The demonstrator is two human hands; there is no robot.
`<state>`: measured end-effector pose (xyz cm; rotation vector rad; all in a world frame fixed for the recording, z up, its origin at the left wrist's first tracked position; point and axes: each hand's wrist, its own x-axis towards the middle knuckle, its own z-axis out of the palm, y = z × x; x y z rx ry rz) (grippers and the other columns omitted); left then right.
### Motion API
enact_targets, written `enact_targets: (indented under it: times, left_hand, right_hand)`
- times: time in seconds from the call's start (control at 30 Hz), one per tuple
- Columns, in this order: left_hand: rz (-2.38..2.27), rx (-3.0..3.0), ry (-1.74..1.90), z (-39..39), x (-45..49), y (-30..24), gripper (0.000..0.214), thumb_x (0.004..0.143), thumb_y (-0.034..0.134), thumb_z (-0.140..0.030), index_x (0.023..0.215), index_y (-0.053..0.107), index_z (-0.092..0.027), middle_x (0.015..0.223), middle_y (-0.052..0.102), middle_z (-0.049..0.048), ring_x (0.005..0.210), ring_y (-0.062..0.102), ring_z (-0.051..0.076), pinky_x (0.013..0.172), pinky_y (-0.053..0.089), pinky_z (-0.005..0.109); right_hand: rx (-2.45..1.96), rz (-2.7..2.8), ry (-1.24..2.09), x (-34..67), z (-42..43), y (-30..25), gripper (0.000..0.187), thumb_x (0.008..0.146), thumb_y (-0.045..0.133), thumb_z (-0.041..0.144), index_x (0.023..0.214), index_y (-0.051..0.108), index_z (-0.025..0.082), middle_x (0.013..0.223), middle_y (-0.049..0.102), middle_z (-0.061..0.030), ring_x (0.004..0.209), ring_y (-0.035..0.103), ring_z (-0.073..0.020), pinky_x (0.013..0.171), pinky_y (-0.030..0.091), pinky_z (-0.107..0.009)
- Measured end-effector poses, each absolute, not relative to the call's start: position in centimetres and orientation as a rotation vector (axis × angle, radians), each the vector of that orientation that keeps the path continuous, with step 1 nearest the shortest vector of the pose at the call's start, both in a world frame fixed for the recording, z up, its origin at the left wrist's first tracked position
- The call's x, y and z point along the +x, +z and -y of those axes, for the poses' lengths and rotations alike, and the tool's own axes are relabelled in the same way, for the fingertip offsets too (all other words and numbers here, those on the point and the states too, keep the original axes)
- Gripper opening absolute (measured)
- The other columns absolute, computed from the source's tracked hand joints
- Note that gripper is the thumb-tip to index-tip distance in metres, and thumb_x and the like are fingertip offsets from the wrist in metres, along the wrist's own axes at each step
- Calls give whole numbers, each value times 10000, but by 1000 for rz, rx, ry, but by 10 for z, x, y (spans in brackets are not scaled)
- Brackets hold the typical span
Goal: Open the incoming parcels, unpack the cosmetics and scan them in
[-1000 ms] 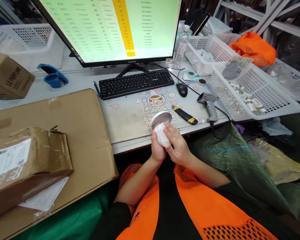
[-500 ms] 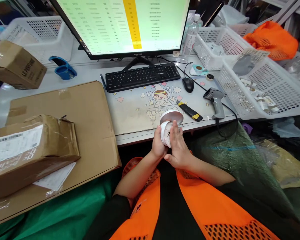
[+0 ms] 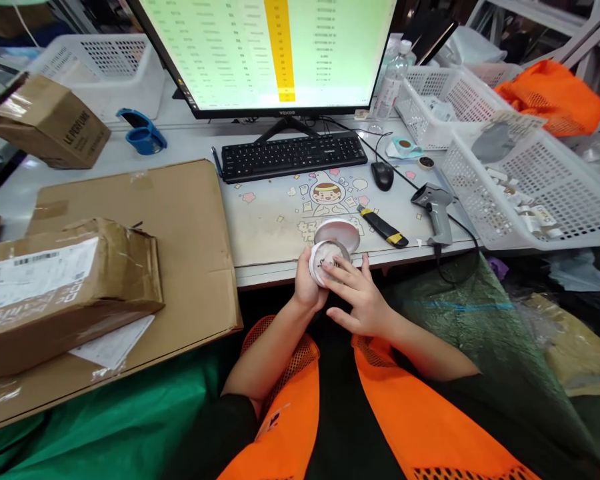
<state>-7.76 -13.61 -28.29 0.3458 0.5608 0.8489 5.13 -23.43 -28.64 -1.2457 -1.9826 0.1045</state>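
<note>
My left hand (image 3: 309, 283) is wrapped round a small white round compact (image 3: 321, 275), tilted up toward me near the desk's front edge. Its hinged lid (image 3: 338, 233) stands raised on the far side. Inside the compact lies a pale round face with dark lettering, partly covered by fingers. My right hand (image 3: 361, 298) has its fingers spread, with the fingertips over the lettered face; whether they press on it I cannot tell. A black and yellow utility knife (image 3: 383, 227) lies on the desk mat just beyond, to the right.
A keyboard (image 3: 294, 157), mouse (image 3: 382, 176) and monitor (image 3: 220, 113) stand behind. At right are a barcode scanner (image 3: 439, 217) with its cable and a white basket (image 3: 500, 230) of small boxes. At left, a taped carton (image 3: 125, 267) rests on flat cardboard (image 3: 200, 267).
My right hand has moved from beside the compact, fingers together, to spread fingers over its face. The compact has turned so more lettering shows. The view has shifted slightly left.
</note>
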Motion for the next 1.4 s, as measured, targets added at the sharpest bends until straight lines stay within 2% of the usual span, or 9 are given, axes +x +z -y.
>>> enact_targets:
  times: [0.1, 0.27, 0.33, 0.43, 0.6, 0.83, 1.03, 1.2, 1.4]
  left_hand:
    - [-375, 432, 582, 137, -92, -290, 670, 943, 527, -674, 1240, 740, -113, 1124, 803, 180, 1135, 762, 376, 902, 641, 462]
    - [-89, 534, 225, 135, -108, -298, 777, 847, 659, -750, 1272, 739, -104, 1080, 809, 214, 914, 798, 405, 628, 607, 384]
    - [-94, 540, 249, 134, -111, -300, 754, 891, 616, -735, 1279, 738, -99, 1068, 811, 207, 918, 798, 391, 651, 602, 379]
    - [-200, 540, 323, 136, -111, -300, 769, 902, 594, -745, 1253, 745, -78, 1065, 809, 205, 974, 782, 388, 714, 583, 381]
    - [-510, 597, 761, 145, -96, -298, 685, 783, 750, -711, 1089, 752, -99, 1027, 798, 133, 1036, 717, 298, 972, 519, 369]
    - [-588, 697, 1140, 157, -80, -293, 752, 898, 676, -733, 1404, 641, -178, 1361, 705, 130, 1286, 637, 301, 1191, 438, 444]
    - [-730, 619, 994, 153, -71, -294, 808, 918, 564, -794, 1339, 689, -116, 1258, 727, 161, 1254, 652, 342, 1160, 481, 467]
    - [-599, 1389, 1369, 165, -71, -286, 708, 1098, 310, -653, 1467, 564, -104, 1419, 593, 226, 1339, 574, 324, 1211, 432, 512]
    - [-531, 1612, 1430, 168, -71, -281, 657, 1110, 351, -579, 1488, 568, -88, 1372, 598, 228, 1271, 615, 311, 1135, 512, 506]
  right_hand:
    - [-1133, 1678, -1, 73, 226, -279, 349, 1064, 566, 446, 1375, 707, 371, 1343, 766, -53, 1348, 682, -317, 1355, 200, -666]
    - [-1153, 1522, 559, 82, 203, -270, 827, 1033, 296, 827, 1493, 639, 232, 1426, 702, -161, 1279, 703, -341, 1153, 546, -556]
    - [-1095, 1526, 649, 73, 198, -273, 774, 1045, 351, 790, 1499, 646, 238, 1376, 730, -151, 1233, 726, -336, 1075, 599, -515]
    - [-1117, 1492, 548, 62, 196, -283, 616, 1101, 391, 641, 1537, 628, 277, 1386, 729, -126, 1261, 718, -319, 1074, 597, -493]
    - [-1195, 1745, 261, 48, 197, -293, 706, 1080, 484, 651, 1675, 472, 272, 1562, 573, -167, 1429, 573, -379, 1148, 533, -568]
    - [-1036, 1755, -114, 31, 182, -313, 702, 1054, 530, 302, 1730, 360, 222, 1584, 522, -200, 1444, 536, -396, 1164, 494, -632]
    - [-938, 1801, -183, 38, 167, -325, 717, 1036, 532, 277, 1731, 358, 227, 1566, 546, -183, 1439, 552, -380, 1159, 515, -603]
    - [-1105, 1507, 24, 33, 187, -322, 604, 1090, 433, 351, 1691, 442, 289, 1594, 544, -158, 1430, 555, -405, 1148, 483, -662]
    - [-1215, 1372, 37, 36, 202, -319, 576, 1093, 441, 383, 1664, 494, 323, 1548, 568, -166, 1371, 575, -429, 1098, 478, -693]
